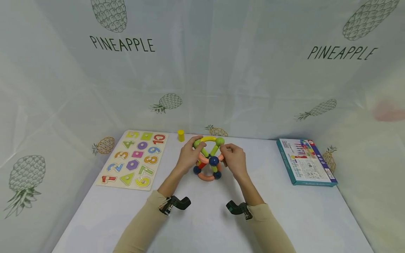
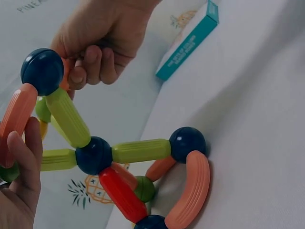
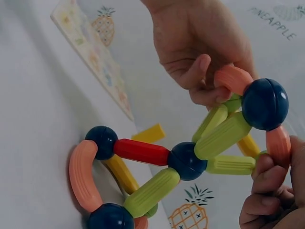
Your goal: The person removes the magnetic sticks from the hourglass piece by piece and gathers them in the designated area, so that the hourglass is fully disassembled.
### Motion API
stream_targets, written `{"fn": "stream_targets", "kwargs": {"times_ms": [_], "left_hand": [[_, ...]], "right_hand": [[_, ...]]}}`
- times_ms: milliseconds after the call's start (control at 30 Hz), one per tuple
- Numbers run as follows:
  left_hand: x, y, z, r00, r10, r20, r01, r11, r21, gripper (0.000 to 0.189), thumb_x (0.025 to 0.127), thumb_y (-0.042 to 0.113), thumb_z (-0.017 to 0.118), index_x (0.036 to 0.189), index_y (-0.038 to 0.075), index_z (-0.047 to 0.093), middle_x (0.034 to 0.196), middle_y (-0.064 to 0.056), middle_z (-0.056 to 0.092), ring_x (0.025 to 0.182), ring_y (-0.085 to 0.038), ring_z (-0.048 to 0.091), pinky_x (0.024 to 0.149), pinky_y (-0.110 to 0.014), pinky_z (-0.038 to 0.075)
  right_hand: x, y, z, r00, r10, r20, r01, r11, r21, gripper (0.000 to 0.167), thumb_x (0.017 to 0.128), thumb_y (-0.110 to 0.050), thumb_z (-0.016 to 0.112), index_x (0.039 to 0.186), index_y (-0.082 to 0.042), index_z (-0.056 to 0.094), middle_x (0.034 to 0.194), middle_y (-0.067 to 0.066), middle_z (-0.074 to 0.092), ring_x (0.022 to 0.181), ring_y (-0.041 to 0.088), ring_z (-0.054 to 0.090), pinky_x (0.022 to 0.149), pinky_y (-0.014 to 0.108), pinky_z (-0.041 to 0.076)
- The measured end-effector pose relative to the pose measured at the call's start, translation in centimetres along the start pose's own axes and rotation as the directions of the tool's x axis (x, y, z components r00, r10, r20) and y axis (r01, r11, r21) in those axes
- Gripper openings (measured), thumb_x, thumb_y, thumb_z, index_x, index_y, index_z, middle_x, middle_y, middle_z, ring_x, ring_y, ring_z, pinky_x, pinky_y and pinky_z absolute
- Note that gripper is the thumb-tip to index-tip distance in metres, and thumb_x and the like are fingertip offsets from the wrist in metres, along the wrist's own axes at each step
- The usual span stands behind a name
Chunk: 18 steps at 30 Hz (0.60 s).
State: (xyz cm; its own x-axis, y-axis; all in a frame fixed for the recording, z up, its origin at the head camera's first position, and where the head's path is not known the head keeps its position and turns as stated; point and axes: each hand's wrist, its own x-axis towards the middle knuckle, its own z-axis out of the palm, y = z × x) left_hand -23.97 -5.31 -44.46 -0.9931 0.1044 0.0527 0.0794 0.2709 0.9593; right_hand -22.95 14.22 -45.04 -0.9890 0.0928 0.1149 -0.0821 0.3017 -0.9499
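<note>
A model of magnetic sticks and balls (image 1: 214, 161) stands on the table between both hands. Its base has navy balls and curved orange sticks (image 2: 193, 191), with a red stick (image 3: 141, 151) and lime sticks (image 2: 141, 150) meeting at a central navy ball (image 3: 187, 161). The upper ring joins a front navy ball (image 3: 265, 104), curved orange sticks, lime balls (image 1: 220, 141) and a curved yellow stick (image 1: 208, 139). The left hand (image 1: 188, 154) grips the ring's left side by a curved orange stick. On the right, the right hand (image 1: 235, 160) pinches another curved orange stick (image 3: 278, 145).
A wooden number puzzle board (image 1: 133, 160) lies to the left. Behind the model, a short yellow cylinder (image 1: 181, 135) stands near the table's back edge. To the right lies a teal-edged box (image 1: 306, 162). A pineapple-print curtain (image 1: 202, 70) hangs around the table (image 1: 202, 225).
</note>
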Motion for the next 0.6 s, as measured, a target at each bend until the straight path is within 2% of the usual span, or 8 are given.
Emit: {"fn": "stream_targets", "kwargs": {"times_ms": [100, 200, 400, 600], "left_hand": [[0.03, -0.14, 0.14, 1.0, 0.016, -0.005, -0.016, 1.0, 0.019, 0.051, 0.102, 0.042, 0.058, 0.147, 0.02, 0.05, 0.066, -0.005, 0.054, 0.054, -0.051, 0.055, 0.043, -0.035, 0.047], [0.13, -0.27, 0.18, 1.0, 0.03, -0.009, -0.03, 0.999, 0.03, 0.049, 0.102, 0.038, 0.058, 0.147, 0.019, 0.05, 0.067, -0.006, 0.055, 0.049, -0.045, 0.054, 0.041, -0.026, 0.042], [0.08, -0.32, 0.1, 0.999, 0.036, -0.008, -0.035, 0.999, 0.03, 0.048, 0.102, 0.041, 0.059, 0.145, 0.022, 0.051, 0.067, -0.006, 0.056, 0.04, -0.025, 0.05, 0.04, -0.026, 0.042], [0.05, -0.29, 0.03, 0.999, 0.036, -0.007, -0.036, 0.999, 0.022, 0.048, 0.101, 0.042, 0.059, 0.145, 0.023, 0.052, 0.068, -0.006, 0.056, 0.039, -0.019, 0.049, 0.04, -0.025, 0.042]], "right_hand": [[0.13, 0.17, 0.08, 0.999, -0.032, -0.027, 0.031, 0.999, -0.044, 0.029, 0.095, -0.034, 0.064, 0.097, -0.007, 0.074, 0.056, 0.005, 0.06, 0.046, 0.016, 0.052, 0.045, 0.027, 0.04], [0.26, 0.34, 0.13, 0.997, -0.062, -0.051, 0.057, 0.994, -0.094, 0.029, 0.094, -0.035, 0.064, 0.095, -0.008, 0.075, 0.057, 0.003, 0.061, 0.049, 0.017, 0.055, 0.046, 0.027, 0.041], [0.26, 0.68, 0.22, 0.995, -0.082, -0.06, 0.073, 0.988, -0.135, 0.03, 0.095, -0.035, 0.064, 0.094, -0.007, 0.075, 0.058, 0.003, 0.062, 0.05, 0.02, 0.056, 0.044, 0.027, 0.039], [0.2, 0.8, 0.13, 0.996, -0.079, -0.035, 0.074, 0.989, -0.128, 0.033, 0.098, -0.037, 0.063, 0.099, -0.006, 0.074, 0.059, 0.007, 0.062, 0.049, 0.018, 0.052, 0.044, 0.026, 0.036]]}}
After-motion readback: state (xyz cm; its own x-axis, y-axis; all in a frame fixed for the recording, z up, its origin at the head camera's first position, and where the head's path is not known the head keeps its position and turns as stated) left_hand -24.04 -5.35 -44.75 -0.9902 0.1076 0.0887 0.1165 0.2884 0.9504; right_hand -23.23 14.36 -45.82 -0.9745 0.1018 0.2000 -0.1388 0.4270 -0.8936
